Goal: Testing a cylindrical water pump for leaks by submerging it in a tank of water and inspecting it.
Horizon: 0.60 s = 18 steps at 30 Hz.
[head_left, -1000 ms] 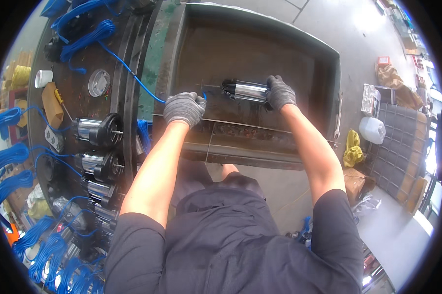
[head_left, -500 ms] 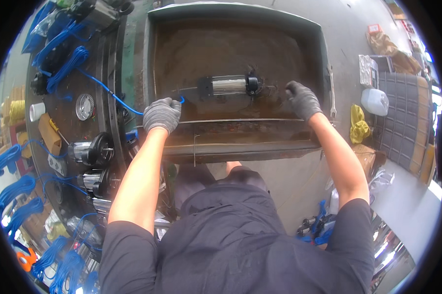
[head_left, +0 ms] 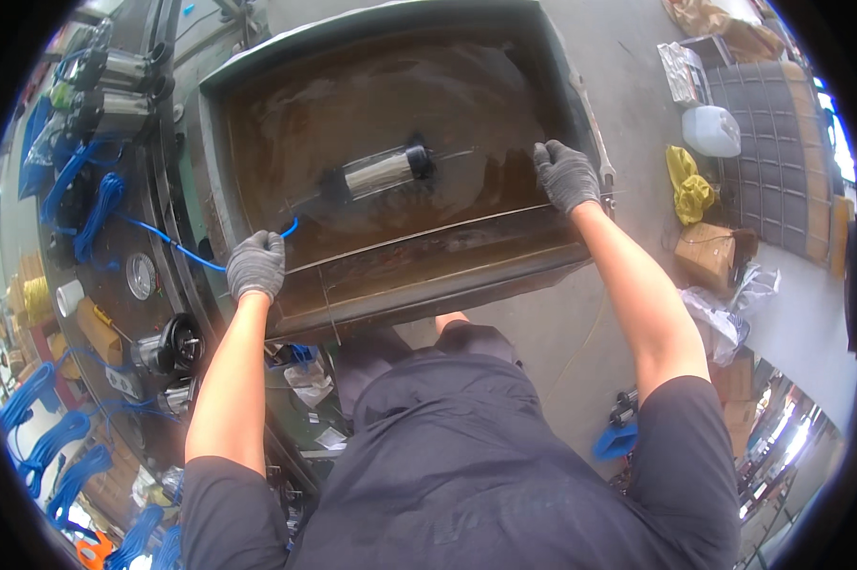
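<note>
Grey floor (head_left: 630, 52) shows at the upper right, beyond one metal tank (head_left: 212, 157) of brownish liquid that fills the upper middle. One silver motor (head_left: 379, 175) with dark ends lies at a slant near the tank's centre, seemingly in the liquid. It looks heavy, rigid and, being wet, slippery; a full grip around the casing would probably be safest, sparing its ends. One blue cable (head_left: 198, 258), likely light and bendy, passes through the left hand (head_left: 256, 266), gloved fingers closed around it at the tank's lower left. The right hand (head_left: 569, 177), fingers loosely curled, appears to hold nothing, near the right wall. Counted at the upper right: one wrench (head_left: 594, 133), one whitish jug (head_left: 711, 130), one yellow bag (head_left: 685, 185).
</note>
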### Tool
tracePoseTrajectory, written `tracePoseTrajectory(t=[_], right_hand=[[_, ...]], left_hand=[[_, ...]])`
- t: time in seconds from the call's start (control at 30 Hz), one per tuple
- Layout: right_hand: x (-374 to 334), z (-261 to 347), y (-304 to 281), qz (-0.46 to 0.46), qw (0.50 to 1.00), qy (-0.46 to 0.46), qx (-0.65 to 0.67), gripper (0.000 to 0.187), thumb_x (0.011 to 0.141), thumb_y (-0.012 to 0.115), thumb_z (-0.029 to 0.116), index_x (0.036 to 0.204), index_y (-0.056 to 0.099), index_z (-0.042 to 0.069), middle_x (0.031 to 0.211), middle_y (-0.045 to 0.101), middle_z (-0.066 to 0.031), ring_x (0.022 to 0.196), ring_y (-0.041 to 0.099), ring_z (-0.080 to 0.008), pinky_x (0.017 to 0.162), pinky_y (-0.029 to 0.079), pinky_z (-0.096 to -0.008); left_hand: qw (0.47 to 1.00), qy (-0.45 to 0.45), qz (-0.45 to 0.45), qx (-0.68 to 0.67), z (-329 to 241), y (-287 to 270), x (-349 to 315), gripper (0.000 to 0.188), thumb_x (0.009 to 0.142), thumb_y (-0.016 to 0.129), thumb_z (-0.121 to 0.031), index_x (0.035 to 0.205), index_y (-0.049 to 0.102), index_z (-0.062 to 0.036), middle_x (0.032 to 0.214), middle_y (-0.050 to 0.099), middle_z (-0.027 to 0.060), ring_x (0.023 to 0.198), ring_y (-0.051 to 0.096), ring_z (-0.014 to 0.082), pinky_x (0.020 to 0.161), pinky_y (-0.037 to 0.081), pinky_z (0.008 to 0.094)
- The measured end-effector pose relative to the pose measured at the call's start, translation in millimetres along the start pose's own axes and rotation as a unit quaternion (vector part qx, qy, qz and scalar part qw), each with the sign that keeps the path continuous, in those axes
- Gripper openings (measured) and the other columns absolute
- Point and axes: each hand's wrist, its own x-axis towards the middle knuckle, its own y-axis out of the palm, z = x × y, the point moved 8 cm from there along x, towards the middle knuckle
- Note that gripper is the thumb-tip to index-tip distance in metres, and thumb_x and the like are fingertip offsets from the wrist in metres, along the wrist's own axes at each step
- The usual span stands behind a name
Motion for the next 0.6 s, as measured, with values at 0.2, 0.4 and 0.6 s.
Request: tracePoseTrajectory(t=[0.2, 0.4, 0.6], right_hand=[[2.0, -2.9, -0.1, 0.036, 0.999, 0.025, -0.015, 0.042, 0.107, 0.048, 0.045, 0.109, 0.071, 0.009, 0.11, 0.074, -0.0222, 0.108, 0.068, -0.044, 0.094, 0.053, -0.0551], [1.8, -2.0, -1.0, 0.06, 0.997, 0.038, -0.024, 0.042, 0.108, 0.048, 0.045, 0.111, 0.071, 0.01, 0.11, 0.075, -0.0209, 0.109, 0.069, -0.0419, 0.095, 0.054, -0.0538], [3.2, -1.6, -0.7, 0.063, 0.997, 0.035, -0.03, 0.042, 0.108, 0.048, 0.044, 0.11, 0.072, 0.009, 0.109, 0.075, -0.0211, 0.108, 0.07, -0.0414, 0.095, 0.054, -0.0535]], left_hand=[[1.0, -0.005, -0.021, -0.002, -1.4, -0.3, -0.1, 0.036, 0.101, 0.057, -0.041, 0.105, 0.075, -0.01, 0.105, 0.073, 0.0215, 0.101, 0.068, 0.0459, 0.088, 0.054, 0.0549], [1.0, -0.027, -0.005, 0.011, -3.9, -1.9, -1.3, 0.038, 0.101, 0.06, -0.039, 0.109, 0.076, -0.0057, 0.105, 0.073, 0.0253, 0.101, 0.069, 0.0459, 0.088, 0.054, 0.0519], [1.0, -0.019, -0.007, -0.003, -1.1, 2.0, -0.4, 0.042, 0.102, 0.06, -0.04, 0.111, 0.076, -0.0018, 0.108, 0.073, 0.026, 0.104, 0.069, 0.0462, 0.09, 0.054, 0.0512]])
